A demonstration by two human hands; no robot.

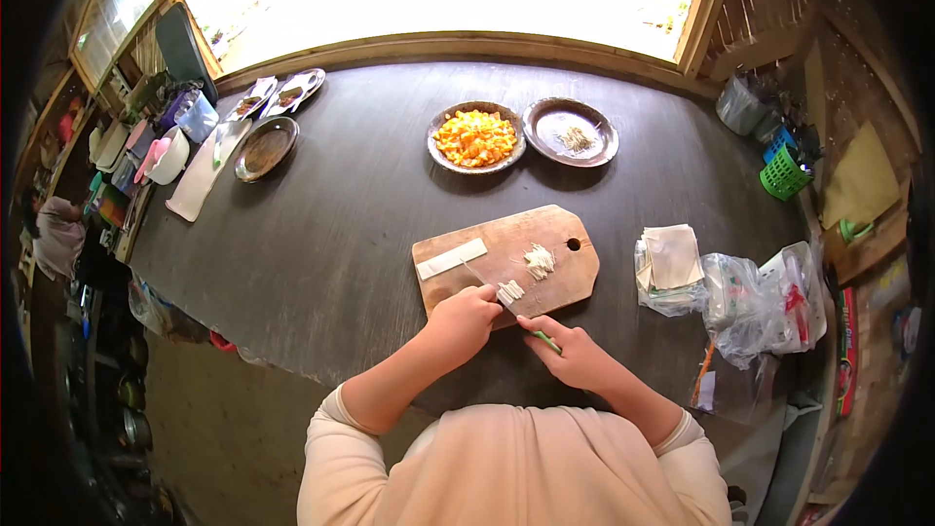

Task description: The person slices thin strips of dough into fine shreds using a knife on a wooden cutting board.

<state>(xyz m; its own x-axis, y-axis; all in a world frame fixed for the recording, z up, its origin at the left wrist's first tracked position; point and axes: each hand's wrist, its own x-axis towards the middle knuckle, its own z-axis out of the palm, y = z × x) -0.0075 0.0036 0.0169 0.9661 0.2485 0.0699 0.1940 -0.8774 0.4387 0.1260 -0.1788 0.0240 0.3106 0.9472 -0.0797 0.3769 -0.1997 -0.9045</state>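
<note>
On the wooden cutting board (545, 224) lies a flat, pale rectangular strip (452, 259) at the left. Two small groups of thin pale sticks are there too: a loose pile (539, 261) near the hole and a short row (510, 291) beside the blade. My right hand (568, 356) grips the green handle of a knife (543, 339), whose blade points up and left across the board. My left hand (465, 319) is closed at the board's near edge, its fingers bunched against the blade. Whatever those fingers hold is hidden.
Beyond the board stand a bowl of orange cubes (475, 139) and a plate with a small dry heap (571, 132). To the right lie stacked wrappers (670, 263) and plastic bags (745, 297). An empty dark plate (266, 148) sits far left. Another person (60, 239) shows at the left edge.
</note>
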